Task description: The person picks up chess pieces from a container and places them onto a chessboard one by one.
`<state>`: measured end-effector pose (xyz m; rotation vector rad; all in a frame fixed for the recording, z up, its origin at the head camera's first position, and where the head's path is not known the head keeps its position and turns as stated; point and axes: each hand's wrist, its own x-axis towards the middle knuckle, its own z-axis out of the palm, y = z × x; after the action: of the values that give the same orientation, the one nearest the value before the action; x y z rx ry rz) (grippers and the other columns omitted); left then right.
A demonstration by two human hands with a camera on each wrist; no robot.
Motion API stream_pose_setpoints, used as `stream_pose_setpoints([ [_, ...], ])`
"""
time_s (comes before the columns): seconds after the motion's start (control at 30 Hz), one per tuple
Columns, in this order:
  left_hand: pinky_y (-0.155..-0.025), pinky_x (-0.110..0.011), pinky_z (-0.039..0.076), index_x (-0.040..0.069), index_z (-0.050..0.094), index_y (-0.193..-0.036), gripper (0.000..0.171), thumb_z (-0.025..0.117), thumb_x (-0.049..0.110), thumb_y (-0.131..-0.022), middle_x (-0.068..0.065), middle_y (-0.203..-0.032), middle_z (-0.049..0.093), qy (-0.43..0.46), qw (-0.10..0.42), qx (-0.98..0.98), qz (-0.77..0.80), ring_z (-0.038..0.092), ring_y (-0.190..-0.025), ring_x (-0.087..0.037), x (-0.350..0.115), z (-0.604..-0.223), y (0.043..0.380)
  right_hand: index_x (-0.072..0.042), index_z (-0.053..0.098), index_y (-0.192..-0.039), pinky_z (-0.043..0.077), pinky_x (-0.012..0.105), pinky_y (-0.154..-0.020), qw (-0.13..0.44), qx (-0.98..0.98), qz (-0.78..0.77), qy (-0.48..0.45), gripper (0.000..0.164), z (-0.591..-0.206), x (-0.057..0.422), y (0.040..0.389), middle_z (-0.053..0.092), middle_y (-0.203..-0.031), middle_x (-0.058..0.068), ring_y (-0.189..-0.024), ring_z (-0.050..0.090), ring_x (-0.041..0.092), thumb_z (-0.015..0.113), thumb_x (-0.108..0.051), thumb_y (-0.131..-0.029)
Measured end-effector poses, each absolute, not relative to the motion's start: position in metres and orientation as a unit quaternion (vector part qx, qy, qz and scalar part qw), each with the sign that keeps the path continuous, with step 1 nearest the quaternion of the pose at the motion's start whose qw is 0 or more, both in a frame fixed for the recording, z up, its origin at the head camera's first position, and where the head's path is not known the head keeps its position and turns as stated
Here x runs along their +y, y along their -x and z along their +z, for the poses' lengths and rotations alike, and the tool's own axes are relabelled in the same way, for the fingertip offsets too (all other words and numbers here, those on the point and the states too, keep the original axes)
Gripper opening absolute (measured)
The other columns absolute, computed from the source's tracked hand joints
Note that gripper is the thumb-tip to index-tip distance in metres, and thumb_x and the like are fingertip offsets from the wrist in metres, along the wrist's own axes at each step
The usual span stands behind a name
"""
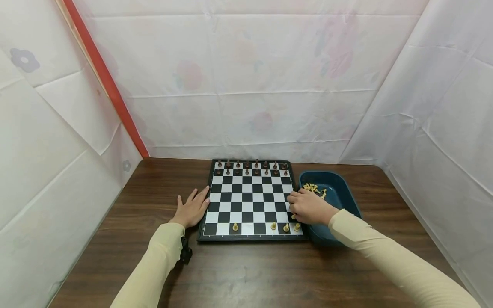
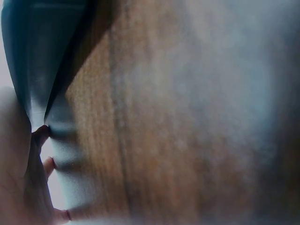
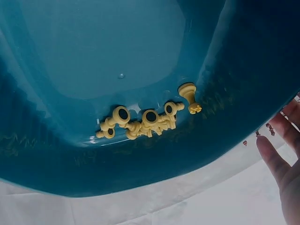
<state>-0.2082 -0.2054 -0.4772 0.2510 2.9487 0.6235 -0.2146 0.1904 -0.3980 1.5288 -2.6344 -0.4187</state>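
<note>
On the table lies a black-and-white chessboard [image 1: 246,196]. My left hand [image 1: 192,208] rests beside it with spread fingers [image 2: 48,164], the fingertips touching its left edge. Over the board's near right corner, my right hand [image 1: 310,206] pinches a small yellow chess piece [image 1: 293,216], mostly covered by the fingers. Several yellow pieces stand on the nearest row, among them one [image 1: 235,227] on the left and one [image 1: 286,227] near the right corner. More yellow pieces [image 3: 150,117] lie in the blue basin [image 1: 339,186] under my right forearm.
Two rows of dark red pieces [image 1: 247,164] stand along the board's far side. The brown wooden table [image 1: 246,273] is bounded by white sheets [image 1: 246,77] at the back and sides. A red strip [image 1: 105,79] runs down the left corner.
</note>
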Motion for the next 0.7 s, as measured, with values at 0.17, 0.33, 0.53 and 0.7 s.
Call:
stream_pose_setpoints([
  [0.17, -0.102, -0.070, -0.008, 0.016, 0.017, -0.155, 0.056, 0.026, 0.038, -0.104, -0.008, -0.156, 0.024, -0.080, 0.061, 0.974, 0.204, 0.015, -0.142, -0.036, -0.205, -0.477, 0.208, -0.017, 0.074, -0.081, 0.045, 0.034, -0.070, 0.035, -0.856, -0.135, -0.497, 0.011, -0.398, 0.191, 0.215, 0.059, -0.090, -0.001, -0.082, 0.052, 0.016, 0.072, -0.028, -0.083],
  [0.33, -0.103, -0.069, -0.008, 0.016, 0.017, -0.155, 0.056, 0.026, 0.039, -0.104, -0.008, -0.156, 0.024, -0.076, 0.065, 0.974, 0.201, 0.014, -0.143, -0.035, -0.204, -0.476, 0.208, -0.017, 0.076, -0.086, 0.047, 0.035, -0.073, 0.031, -0.860, -0.139, -0.489, 0.012, -0.394, 0.192, 0.215, 0.060, -0.092, -0.002, -0.083, 0.051, 0.015, 0.073, -0.029, -0.082],
  [0.53, -0.103, -0.069, -0.008, 0.016, 0.017, -0.155, 0.056, 0.026, 0.038, -0.104, -0.008, -0.156, 0.024, -0.077, 0.062, 0.974, 0.203, 0.014, -0.143, -0.035, -0.204, -0.476, 0.208, -0.016, 0.077, -0.085, 0.047, 0.037, -0.077, 0.050, -0.870, -0.139, -0.470, 0.011, -0.384, 0.196, 0.217, 0.061, -0.092, -0.001, -0.084, 0.052, 0.017, 0.076, -0.026, -0.080],
  [0.7, -0.102, -0.070, -0.008, 0.016, 0.017, -0.155, 0.056, 0.026, 0.038, -0.104, -0.009, -0.156, 0.024, -0.081, 0.059, 0.973, 0.206, 0.015, -0.142, -0.036, -0.205, -0.478, 0.209, -0.015, 0.077, -0.085, 0.045, 0.036, -0.073, 0.062, -0.875, -0.130, -0.461, 0.011, -0.374, 0.201, 0.219, 0.060, -0.089, -0.001, -0.082, 0.051, 0.017, 0.077, -0.025, -0.079],
])
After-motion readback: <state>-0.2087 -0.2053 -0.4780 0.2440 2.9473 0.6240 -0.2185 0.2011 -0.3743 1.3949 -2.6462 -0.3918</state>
